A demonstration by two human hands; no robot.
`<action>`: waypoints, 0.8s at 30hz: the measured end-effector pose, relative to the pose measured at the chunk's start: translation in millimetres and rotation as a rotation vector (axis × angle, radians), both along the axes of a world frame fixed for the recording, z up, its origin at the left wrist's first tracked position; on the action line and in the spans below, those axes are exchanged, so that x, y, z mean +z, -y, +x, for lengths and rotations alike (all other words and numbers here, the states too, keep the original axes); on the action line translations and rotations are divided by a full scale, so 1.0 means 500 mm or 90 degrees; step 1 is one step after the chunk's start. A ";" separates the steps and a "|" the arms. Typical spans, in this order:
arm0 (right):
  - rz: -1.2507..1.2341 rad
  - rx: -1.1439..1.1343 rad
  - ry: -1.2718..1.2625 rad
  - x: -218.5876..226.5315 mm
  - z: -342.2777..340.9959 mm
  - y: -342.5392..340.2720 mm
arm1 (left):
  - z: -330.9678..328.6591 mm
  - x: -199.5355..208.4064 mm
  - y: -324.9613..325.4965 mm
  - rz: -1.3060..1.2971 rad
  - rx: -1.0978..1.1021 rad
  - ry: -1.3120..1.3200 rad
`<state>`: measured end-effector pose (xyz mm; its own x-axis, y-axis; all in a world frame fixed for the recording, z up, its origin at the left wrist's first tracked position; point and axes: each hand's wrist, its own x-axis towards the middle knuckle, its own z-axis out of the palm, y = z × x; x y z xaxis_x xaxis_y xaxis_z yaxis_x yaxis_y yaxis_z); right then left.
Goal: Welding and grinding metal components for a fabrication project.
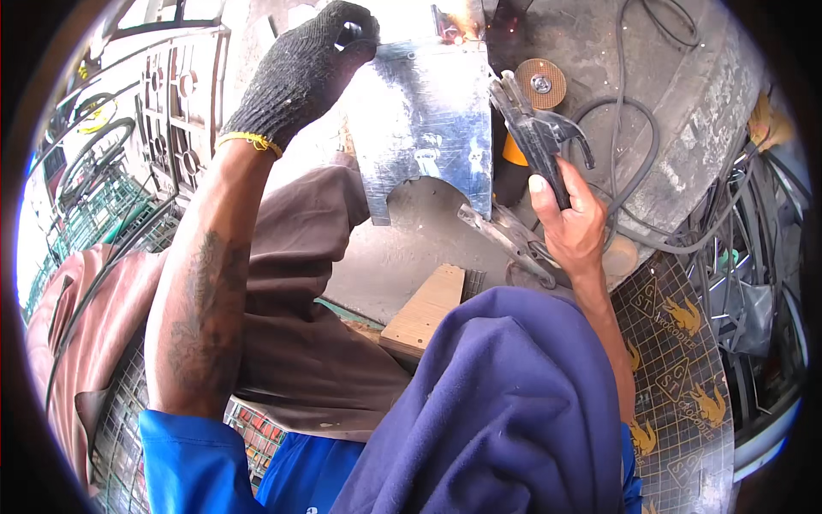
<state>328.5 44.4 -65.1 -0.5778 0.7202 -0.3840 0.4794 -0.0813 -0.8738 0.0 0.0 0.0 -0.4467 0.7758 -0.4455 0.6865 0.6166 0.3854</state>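
My left hand (304, 73), in a black knit glove with a yellow cuff, is closed at the upper left corner of a shiny metal plate (428, 116). Its curled fingertips meet the plate's edge. The plate has a rounded cutout along its near side. Bare, my right hand (572, 214) grips the black handle of a welding electrode holder (539, 137), just right of the plate. The holder's jaws point up and left; I cannot make out a rod in them. Orange sparks and glare (461, 27) show at the plate's far edge.
Behind the holder lies a grinder with a tan disc (541, 83). A grey cable (655, 137) loops to the right. Metal tongs or a clamp (505, 240) rest by the plate's near right corner. A wooden block (424, 313) is nearer my knees. Wire mesh (120, 437) stands at left.
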 end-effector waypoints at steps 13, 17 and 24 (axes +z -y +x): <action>0.000 0.011 -0.003 0.003 -0.004 -0.002 | 0.005 0.000 -0.008 -0.011 0.008 -0.010; 0.006 0.021 -0.006 0.004 -0.009 -0.004 | -0.001 0.005 0.005 0.057 -0.004 0.046; 0.018 0.012 -0.008 0.004 -0.001 -0.002 | 0.000 -0.003 -0.002 -0.002 0.005 0.000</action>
